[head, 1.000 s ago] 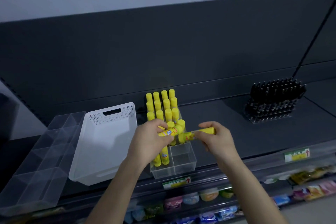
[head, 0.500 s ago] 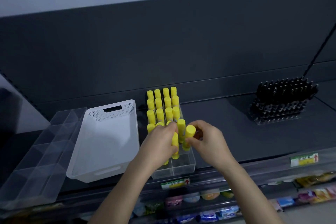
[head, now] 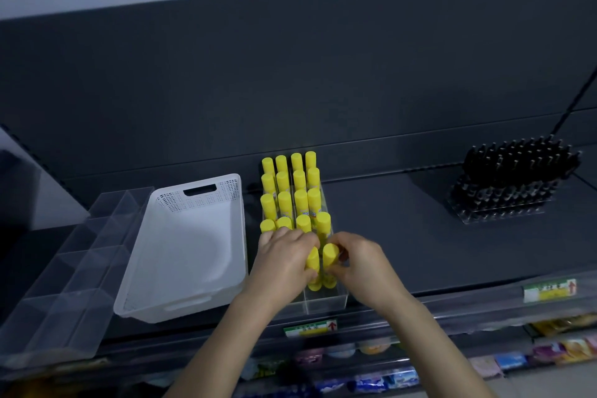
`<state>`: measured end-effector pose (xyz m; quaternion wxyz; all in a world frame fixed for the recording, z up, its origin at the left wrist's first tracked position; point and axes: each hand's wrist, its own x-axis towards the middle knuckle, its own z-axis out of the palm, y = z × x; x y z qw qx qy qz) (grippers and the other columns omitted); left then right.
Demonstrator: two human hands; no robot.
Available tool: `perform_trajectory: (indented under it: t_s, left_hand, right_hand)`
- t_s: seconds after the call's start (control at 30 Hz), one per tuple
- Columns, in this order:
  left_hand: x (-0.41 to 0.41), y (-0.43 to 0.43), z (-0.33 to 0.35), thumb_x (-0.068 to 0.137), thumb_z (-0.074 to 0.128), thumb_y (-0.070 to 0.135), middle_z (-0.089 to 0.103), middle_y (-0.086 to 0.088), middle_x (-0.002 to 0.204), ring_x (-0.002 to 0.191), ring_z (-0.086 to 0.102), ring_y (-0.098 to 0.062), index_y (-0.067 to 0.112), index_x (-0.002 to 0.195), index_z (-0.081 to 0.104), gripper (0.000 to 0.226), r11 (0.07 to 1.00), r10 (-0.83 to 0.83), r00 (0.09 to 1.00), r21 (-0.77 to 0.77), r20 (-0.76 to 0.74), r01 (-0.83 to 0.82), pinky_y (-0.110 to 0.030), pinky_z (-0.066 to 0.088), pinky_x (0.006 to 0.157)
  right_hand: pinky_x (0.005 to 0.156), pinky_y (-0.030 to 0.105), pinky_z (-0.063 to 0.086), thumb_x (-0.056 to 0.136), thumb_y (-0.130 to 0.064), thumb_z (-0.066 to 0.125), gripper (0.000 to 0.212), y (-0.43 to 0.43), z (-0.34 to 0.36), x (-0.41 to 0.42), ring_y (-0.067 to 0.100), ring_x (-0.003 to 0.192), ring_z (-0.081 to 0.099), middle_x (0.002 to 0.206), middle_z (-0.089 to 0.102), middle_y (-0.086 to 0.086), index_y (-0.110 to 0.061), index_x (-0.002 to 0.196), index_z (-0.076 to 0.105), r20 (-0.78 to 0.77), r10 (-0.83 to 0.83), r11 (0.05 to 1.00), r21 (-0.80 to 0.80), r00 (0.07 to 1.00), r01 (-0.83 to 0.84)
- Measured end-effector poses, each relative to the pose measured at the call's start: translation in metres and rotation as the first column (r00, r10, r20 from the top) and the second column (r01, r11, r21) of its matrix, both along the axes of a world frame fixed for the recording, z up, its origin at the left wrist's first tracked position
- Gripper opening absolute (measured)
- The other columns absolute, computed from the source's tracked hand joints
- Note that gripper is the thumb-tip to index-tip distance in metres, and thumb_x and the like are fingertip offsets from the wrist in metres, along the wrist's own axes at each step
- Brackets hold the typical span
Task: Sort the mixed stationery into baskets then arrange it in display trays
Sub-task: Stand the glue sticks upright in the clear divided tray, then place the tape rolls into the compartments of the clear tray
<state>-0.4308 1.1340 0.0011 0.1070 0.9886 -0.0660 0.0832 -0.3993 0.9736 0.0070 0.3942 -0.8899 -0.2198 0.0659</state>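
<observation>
Fingers (head: 302, 237) of left hand (head: 284, 260) and right hand (head: 360, 265) grip glue sticks (head: 330, 254) beside white basket (head: 193, 236).

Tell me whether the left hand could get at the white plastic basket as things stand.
Probably yes: the white plastic basket sits open-topped right beside the left hand, nothing between them, though that hand holds a yellow glue stick.

Shop, stationery aisle. Dark metal shelf (head: 403, 236) with tall back panel; price labels (head: 310, 328) with red arrows along shelf edge; packaged goods (head: 510, 360) on tier below; yellow glue sticks (head: 300, 178) ranked upright in clear display tray (head: 326, 300); black pens (head: 517, 171) massed in rack.
</observation>
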Motion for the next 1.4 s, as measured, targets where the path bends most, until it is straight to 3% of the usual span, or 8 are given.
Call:
perform_trajectory:
  t_s: [0.23, 0.43, 0.73, 0.83, 0.93, 1.1, 1.23, 1.4]
  left_hand:
    - [-0.006, 0.012, 0.016, 0.077, 0.067, 0.053, 0.057, 0.016, 0.113, 0.11, 0.043, -0.009, 0.033, 0.117, 0.057, 0.046, 0.984, 0.049, 0.998, -0.172, 0.038, -0.042, -0.028, 0.024, 0.095]
    - [-0.031, 0.057, 0.033, 0.086, 0.067, 0.032, 0.062, 0.007, 0.108, 0.106, 0.052, -0.011, 0.019, 0.111, 0.065, 0.029, 0.889, 0.255, 0.962, -0.414, 0.098, -0.194, -0.023, 0.04, 0.086]
    - [-0.07, 0.143, 0.02, 0.09, 0.062, 0.025, 0.059, 0.005, 0.12, 0.114, 0.05, -0.014, 0.018, 0.118, 0.06, 0.029, 0.788, 0.514, 0.858, -0.405, 0.017, -0.464, -0.024, 0.039, 0.095]
    - [-0.079, 0.173, 0.01, 0.089, 0.062, 0.022, 0.056, -0.002, 0.126, 0.118, 0.047, -0.018, 0.014, 0.122, 0.058, 0.034, 0.722, 0.588, 0.808, -0.43, -0.03, -0.542, -0.025, 0.037, 0.095]
    - [-0.08, 0.193, 0.001, 0.088, 0.063, 0.022, 0.052, -0.006, 0.129, 0.121, 0.047, -0.022, 0.01, 0.127, 0.052, 0.042, 0.618, 0.662, 0.741, -0.475, -0.117, -0.627, -0.034, 0.04, 0.101]
    - [-0.078, 0.205, -0.012, 0.087, 0.063, 0.019, 0.058, 0.004, 0.097, 0.088, 0.058, -0.016, 0.014, 0.11, 0.052, 0.025, 0.478, 0.63, 0.732, -0.614, -0.259, -0.629, -0.029, 0.046, 0.071]
    - [-0.079, 0.209, -0.02, 0.094, 0.049, 0.011, 0.064, -0.003, 0.1, 0.088, 0.059, -0.02, 0.011, 0.106, 0.058, 0.015, 0.406, 0.618, 0.72, -0.657, -0.314, -0.635, -0.032, 0.048, 0.076]
    - [-0.088, 0.213, -0.01, 0.096, 0.039, 0.007, 0.064, -0.002, 0.089, 0.082, 0.061, -0.022, 0.014, 0.093, 0.059, 0.021, 0.329, 0.649, 0.697, -0.714, -0.305, -0.618, -0.033, 0.049, 0.07]
  right_hand:
    - [0.079, 0.021, 0.046, 0.077, -0.016, 0.072, 0.043, 0.001, 0.009, 0.001, 0.01, 0.095, 0.056, 0.105, 0.061, -0.005, -0.02, 0.118, 0.06, 0.048, -0.052, 0.999, -0.013, 0.997, 0.053]
    - [0.074, 0.024, 0.05, 0.084, -0.013, 0.066, 0.018, 0.027, 0.034, -0.006, 0.011, 0.085, 0.06, 0.091, 0.067, -0.004, -0.017, 0.102, 0.068, 0.178, -0.175, 0.98, 0.126, 0.968, 0.154]
    - [0.064, 0.025, 0.037, 0.085, -0.011, 0.058, 0.015, 0.125, 0.047, -0.024, 0.018, 0.076, 0.055, 0.082, 0.06, -0.002, -0.01, 0.099, 0.065, 0.23, 0.1, 0.993, 0.044, 0.968, -0.113]
    - [0.073, 0.021, 0.036, 0.09, -0.012, 0.055, 0.034, 0.157, 0.036, -0.021, 0.024, 0.1, 0.057, 0.108, 0.061, 0.011, -0.006, 0.123, 0.057, 0.163, 0.106, 0.994, -0.018, 0.981, -0.105]
    - [0.076, 0.028, 0.04, 0.089, -0.006, 0.05, 0.028, 0.181, 0.021, -0.018, 0.032, 0.109, 0.054, 0.117, 0.056, 0.017, 0.001, 0.116, 0.054, 0.04, 0.071, 0.993, -0.092, 0.997, -0.067]
    - [0.069, 0.023, 0.036, 0.086, 0.0, 0.046, 0.029, 0.197, -0.003, -0.015, 0.03, 0.1, 0.054, 0.115, 0.054, 0.019, 0.003, 0.114, 0.046, -0.11, -0.036, 0.986, -0.167, 0.993, 0.017]
    - [0.064, 0.027, 0.04, 0.082, 0.007, 0.043, 0.043, 0.198, -0.004, -0.017, 0.033, 0.095, 0.06, 0.107, 0.062, 0.017, -0.002, 0.124, 0.039, -0.102, -0.107, 0.985, -0.144, 0.989, 0.092]
    - [0.06, 0.026, 0.039, 0.08, 0.008, 0.044, 0.032, 0.201, 0.011, -0.022, 0.029, 0.085, 0.061, 0.097, 0.066, 0.011, -0.007, 0.108, 0.053, -0.015, -0.158, 0.986, -0.062, 0.987, 0.156]
